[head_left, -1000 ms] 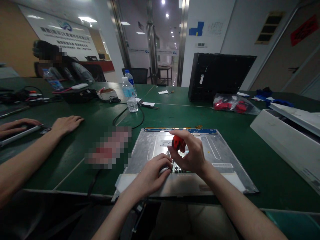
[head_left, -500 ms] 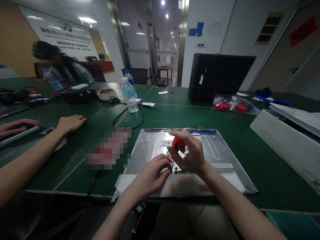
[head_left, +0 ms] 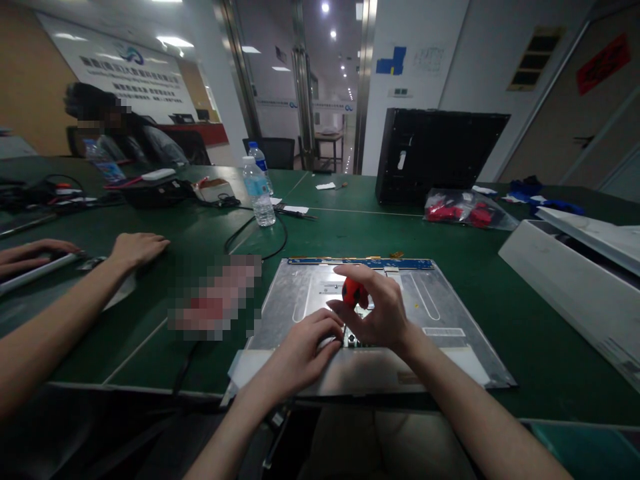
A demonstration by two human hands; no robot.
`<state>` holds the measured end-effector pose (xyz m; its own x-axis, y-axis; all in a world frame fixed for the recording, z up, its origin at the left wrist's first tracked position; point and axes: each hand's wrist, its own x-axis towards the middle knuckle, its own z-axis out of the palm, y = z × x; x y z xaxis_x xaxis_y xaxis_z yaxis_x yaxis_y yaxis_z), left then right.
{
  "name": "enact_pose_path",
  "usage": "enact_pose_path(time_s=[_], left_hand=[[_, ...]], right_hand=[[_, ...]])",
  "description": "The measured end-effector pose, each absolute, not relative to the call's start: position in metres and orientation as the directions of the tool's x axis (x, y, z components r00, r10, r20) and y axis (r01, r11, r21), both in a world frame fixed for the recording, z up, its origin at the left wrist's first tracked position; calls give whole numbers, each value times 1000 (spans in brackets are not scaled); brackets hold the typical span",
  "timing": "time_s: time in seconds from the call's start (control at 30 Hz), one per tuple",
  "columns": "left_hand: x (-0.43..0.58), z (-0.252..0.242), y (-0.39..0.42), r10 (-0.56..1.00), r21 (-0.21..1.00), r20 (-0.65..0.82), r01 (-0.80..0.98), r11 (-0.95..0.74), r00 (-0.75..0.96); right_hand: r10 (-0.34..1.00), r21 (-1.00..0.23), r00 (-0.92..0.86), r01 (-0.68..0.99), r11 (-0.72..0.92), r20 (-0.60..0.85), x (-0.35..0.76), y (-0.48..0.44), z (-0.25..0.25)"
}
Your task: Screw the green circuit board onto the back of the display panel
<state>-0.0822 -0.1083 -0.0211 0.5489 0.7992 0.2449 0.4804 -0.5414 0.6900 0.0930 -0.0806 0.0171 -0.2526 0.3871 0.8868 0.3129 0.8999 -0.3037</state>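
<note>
A silvery flat display panel (head_left: 285, 293) lies back side up on the table in front of me, with a blue circuit strip (head_left: 340, 264) along its far edge. My right hand (head_left: 377, 303) is closed round the red and black handle of a screwdriver (head_left: 353, 293), held upright over the panel's middle. Its thin shaft points down to a small circuit board (head_left: 353, 340), partly covered by my hands. My left hand (head_left: 307, 343) rests on the panel beside the shaft, fingers curled. A small whitish thing shows under them; its kind is unclear.
Water bottles (head_left: 259, 192) stand beyond the panel. A black monitor (head_left: 440, 157) and a plastic bag of red items (head_left: 457, 208) are behind right. A white casing (head_left: 575, 293) lies at right. On the left are another person's arm (head_left: 80, 307) and a blurred-out reddish object (head_left: 220, 297).
The screwdriver handle has turned slightly in my right hand, whose thumb and index finger have shifted a little left. My left hand stays in place.
</note>
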Motion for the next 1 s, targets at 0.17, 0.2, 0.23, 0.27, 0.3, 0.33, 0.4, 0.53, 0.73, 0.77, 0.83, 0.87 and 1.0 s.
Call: enact_pose_path(time_s=[0.17, 0.2, 0.23, 0.27, 0.3, 0.33, 0.4, 0.53, 0.73, 0.77, 0.83, 0.87, 1.0], left_hand=[[-80, -17, -109, 795, 705, 251, 458, -541, 552], [-80, -16, -109, 793, 710, 248, 452, -540, 557], [-79, -15, -109, 792, 714, 243, 449, -537, 560], [-79, -14, -109, 791, 716, 242, 447, -536, 561], [-79, -14, -109, 791, 716, 243, 446, -536, 561], [-79, -14, -109, 791, 715, 245, 447, -538, 560], [-80, -16, -109, 791, 710, 249, 451, -542, 559], [-81, -20, -108, 794, 684, 257, 476, -552, 550], [-81, -19, -109, 786, 682, 261, 470, -561, 560], [-80, -18, -109, 785, 685, 259, 466, -560, 562], [-80, -17, -109, 786, 690, 255, 463, -556, 563], [-80, -17, -109, 788, 692, 253, 464, -553, 561], [-80, -18, -109, 793, 692, 252, 469, -548, 555]], right_hand=[[409, -330, -314, 275, 903, 857, 96, -81, 18], [427, -348, -321, 275, 896, 846, 97, -82, 18], [442, -363, -321, 278, 890, 838, 98, -82, 18], [455, -373, -316, 286, 882, 833, 98, -82, 17], [461, -376, -309, 298, 877, 832, 97, -82, 17], [462, -371, -303, 313, 874, 834, 97, -82, 16], [444, -344, -290, 337, 877, 848, 95, -81, 15], [412, -302, -261, 372, 877, 873, 91, -78, 14], [445, -370, -297, 276, 887, 845, 96, -82, 17], [470, -401, -303, 263, 878, 829, 97, -82, 17], [502, -436, -287, 265, 860, 816, 97, -82, 17], [504, -434, -268, 279, 856, 821, 96, -82, 17], [448, -364, -224, 331, 870, 866, 93, -79, 15]])
